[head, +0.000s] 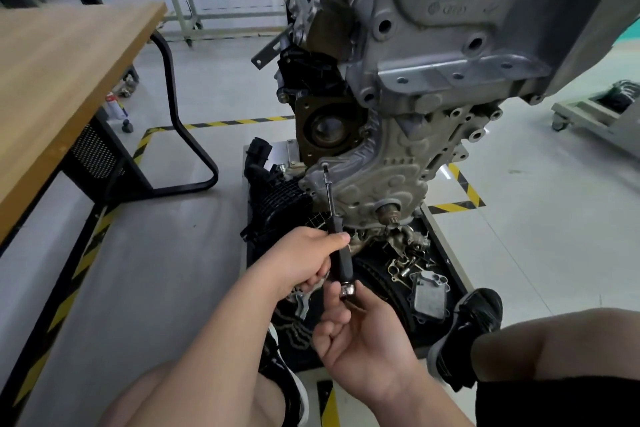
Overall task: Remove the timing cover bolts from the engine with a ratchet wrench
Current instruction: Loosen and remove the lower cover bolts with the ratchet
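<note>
Right hand [356, 329] pinches wrench's [333, 215] silver near end, left hand [301, 263] grips handle just beyond; shaft points up and away onto bolt [325, 168] at cover's [377, 180] left edge.

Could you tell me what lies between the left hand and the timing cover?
Head view: the black-handled wrench's steel shaft, from left hand to grey cast-metal timing cover.

Black tray [420, 334] carries loose metal fittings [403, 267], a silver plate [429, 296] and a black ribbed housing [277, 199] (left edge). It stands on grey floor [173, 253] marked with hazard tape [464, 184].
</note>
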Demonstrator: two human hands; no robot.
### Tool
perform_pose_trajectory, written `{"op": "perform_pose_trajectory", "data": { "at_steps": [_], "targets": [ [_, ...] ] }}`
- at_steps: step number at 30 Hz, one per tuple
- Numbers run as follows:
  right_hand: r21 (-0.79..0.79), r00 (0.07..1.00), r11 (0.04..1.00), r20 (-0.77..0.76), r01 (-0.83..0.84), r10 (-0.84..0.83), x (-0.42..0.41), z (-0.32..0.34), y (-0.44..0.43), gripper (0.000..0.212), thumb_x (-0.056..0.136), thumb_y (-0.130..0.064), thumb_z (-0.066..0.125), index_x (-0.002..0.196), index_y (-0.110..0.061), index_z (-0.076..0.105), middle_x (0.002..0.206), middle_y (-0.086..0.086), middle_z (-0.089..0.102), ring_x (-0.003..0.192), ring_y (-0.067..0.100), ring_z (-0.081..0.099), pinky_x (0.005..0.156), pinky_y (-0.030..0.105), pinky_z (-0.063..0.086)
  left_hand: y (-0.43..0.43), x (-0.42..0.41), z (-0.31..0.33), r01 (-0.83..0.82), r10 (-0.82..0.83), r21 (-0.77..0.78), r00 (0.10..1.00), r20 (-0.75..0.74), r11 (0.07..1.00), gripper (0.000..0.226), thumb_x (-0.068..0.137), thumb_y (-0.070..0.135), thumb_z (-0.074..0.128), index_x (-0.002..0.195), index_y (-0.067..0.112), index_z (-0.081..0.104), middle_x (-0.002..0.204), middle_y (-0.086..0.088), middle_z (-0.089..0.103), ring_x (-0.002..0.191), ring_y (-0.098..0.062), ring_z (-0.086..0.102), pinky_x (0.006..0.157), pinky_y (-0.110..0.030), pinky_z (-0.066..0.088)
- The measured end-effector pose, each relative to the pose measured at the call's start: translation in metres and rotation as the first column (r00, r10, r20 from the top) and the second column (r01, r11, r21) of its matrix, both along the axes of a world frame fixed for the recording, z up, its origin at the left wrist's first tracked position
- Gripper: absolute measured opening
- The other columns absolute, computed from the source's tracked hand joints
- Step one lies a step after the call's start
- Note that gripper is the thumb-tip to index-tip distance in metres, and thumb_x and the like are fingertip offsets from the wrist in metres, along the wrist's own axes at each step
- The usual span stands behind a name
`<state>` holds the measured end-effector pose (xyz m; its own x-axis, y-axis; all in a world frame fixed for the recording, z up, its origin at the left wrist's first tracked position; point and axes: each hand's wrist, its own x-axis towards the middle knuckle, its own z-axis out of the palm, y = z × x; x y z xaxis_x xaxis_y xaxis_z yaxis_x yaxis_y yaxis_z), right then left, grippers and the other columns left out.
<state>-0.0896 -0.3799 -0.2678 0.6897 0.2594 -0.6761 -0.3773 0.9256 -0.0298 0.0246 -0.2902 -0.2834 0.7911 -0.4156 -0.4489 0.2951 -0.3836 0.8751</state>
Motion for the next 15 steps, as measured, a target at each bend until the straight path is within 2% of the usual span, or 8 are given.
{"op": "perform_pose_trajectory", "data": {
  "at_steps": [2,3,5,7,9,10,12,15],
  "targets": [
    [-0.044,1.000,0.999,0.001,-0.003,0.003,0.000,-0.001,0.001,0.028,0.096,-0.032,0.052,0.089,-0.007,0.064,0.069,0.002,0.068,0.036,0.010,0.046,0.040,0.019,0.042,0.001,0.000,0.001,-0.012,0.011,0.012,0.999,0.044,1.000,0.063,0.067,0.061,0.060,0.087,0.001,0.066,0.043,0.003,0.044,0.033,-0.011,0.037,0.036,-0.018,0.030],
    [-0.105,1.000,0.994,-0.003,0.000,0.000,-0.001,-0.002,0.002,0.027,0.097,-0.032,0.052,0.090,-0.008,0.063,0.071,0.003,0.069,0.036,0.010,0.047,0.041,0.019,0.043,0.002,0.000,0.000,-0.018,0.017,0.014,0.998,0.068,1.000,0.057,0.070,0.060,0.061,0.078,0.003,0.065,0.042,0.003,0.044,0.033,-0.011,0.037,0.036,-0.018,0.031],
    [-0.313,1.000,0.950,0.006,0.004,-0.003,-0.002,-0.005,0.005,0.022,0.098,-0.029,0.054,0.093,-0.010,0.063,0.076,0.005,0.073,0.039,0.010,0.049,0.043,0.020,0.044,0.002,-0.001,-0.003,-0.025,0.022,0.025,0.993,0.119,0.999,0.044,0.078,0.056,0.063,0.057,0.018,0.058,0.043,0.004,0.045,0.034,-0.011,0.038,0.037,-0.018,0.032],
    [-0.546,0.999,0.838,0.044,0.020,0.005,-0.005,-0.008,0.007,0.013,0.097,-0.023,0.056,0.099,-0.012,0.063,0.079,0.005,0.074,0.043,0.010,0.050,0.048,0.024,0.044,0.001,-0.003,-0.005,-0.039,0.030,0.047,0.985,0.171,0.998,0.048,0.081,0.055,0.064,0.047,0.024,0.052,0.044,0.005,0.045,0.035,-0.010,0.037,0.038,-0.018,0.032],
    [-0.692,0.996,0.719,0.085,0.062,-0.004,-0.006,-0.009,0.009,0.011,0.095,-0.017,0.060,0.105,-0.019,0.065,0.079,0.003,0.075,0.047,0.011,0.052,0.051,0.026,0.044,0.000,-0.003,-0.004,-0.061,0.047,0.058,0.972,0.229,0.996,0.050,0.080,0.055,0.067,0.044,0.024,0.050,0.042,0.009,0.045,0.034,-0.007,0.038,0.037,-0.015,0.031],
    [-0.727,0.995,0.682,0.098,0.082,-0.015,-0.006,-0.009,0.010,0.015,0.094,-0.015,0.061,0.106,-0.023,0.065,0.078,0.001,0.075,0.050,0.010,0.053,0.052,0.027,0.044,-0.001,-0.004,-0.003,-0.074,0.056,0.061,0.965,0.257,0.995,0.050,0.079,0.055,0.068,0.044,0.024,0.051,0.041,0.010,0.045,0.034,-0.005,0.039,0.036,-0.013,0.031],
    [-0.731,0.994,0.675,0.104,0.102,-0.037,-0.006,-0.006,0.014,0.018,0.094,-0.014,0.062,0.107,-0.027,0.065,0.078,0.000,0.074,0.053,0.011,0.056,0.053,0.028,0.044,-0.003,-0.005,-0.002,-0.102,0.075,0.073,0.949,0.306,0.992,0.047,0.077,0.056,0.071,0.049,0.022,0.054,0.040,0.011,0.047,0.034,-0.002,0.042,0.037,-0.013,0.032],
    [-0.652,0.997,0.755,0.073,0.062,-0.018,-0.004,-0.004,0.019,0.018,0.099,-0.023,0.055,0.110,-0.013,0.064,0.082,0.003,0.075,0.055,0.012,0.062,0.051,0.026,0.044,0.000,-0.005,-0.002,-0.133,0.105,0.078,0.950,0.293,0.988,0.050,0.074,0.061,0.069,0.060,0.015,0.056,0.042,0.010,0.049,0.036,-0.006,0.042,0.037,-0.017,0.034]
  ]
}}
